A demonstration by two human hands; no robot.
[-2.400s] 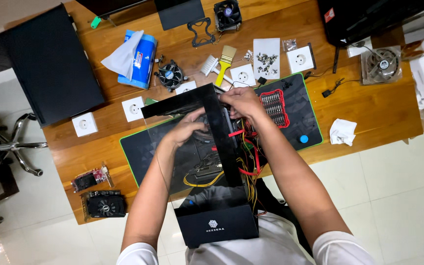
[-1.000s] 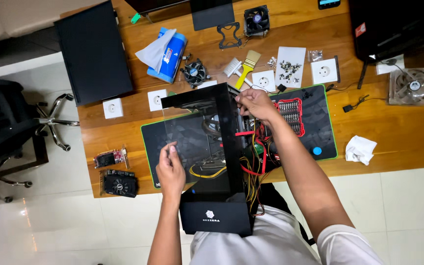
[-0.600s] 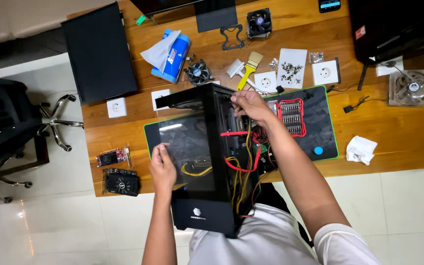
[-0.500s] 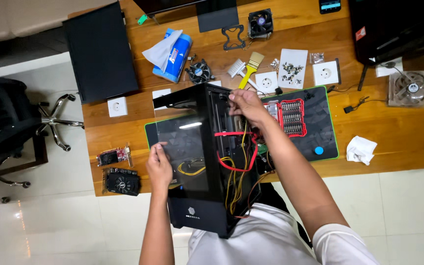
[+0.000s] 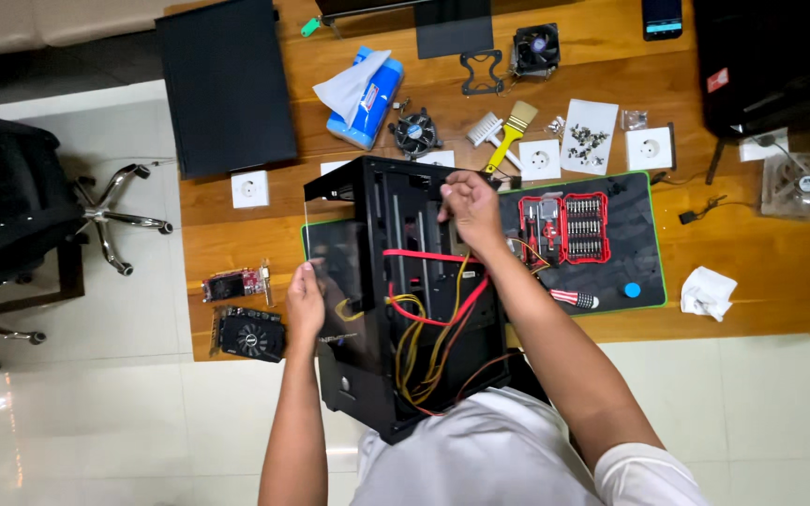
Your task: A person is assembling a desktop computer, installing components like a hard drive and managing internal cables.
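Black computer case (image 5: 405,300) stood on end at the near edge of the worktop (image 5: 761,272), open side turned up toward the camera, red, yellow and black cables (image 5: 433,319) spilling loose through the bare frame. Left hand (image 5: 305,305) pressed flat against the dark side panel (image 5: 344,281) at 9 o'clock of the case, fingers wrapped over its edge. Right hand (image 5: 466,206) up at 12 o'clock on the top rim, fingers curled around the frame there. Judged well short of finished: no board or drives visible inside, wiring untied. Still lying out: two graphics cards (image 5: 241,314) at 9 o'clock, cooler fans (image 5: 416,133) and a brush (image 5: 510,131) at 12 o'clock, the red screwdriver bit set (image 5: 569,228) on the green-edged mat (image 5: 635,248) at 3 o'clock.
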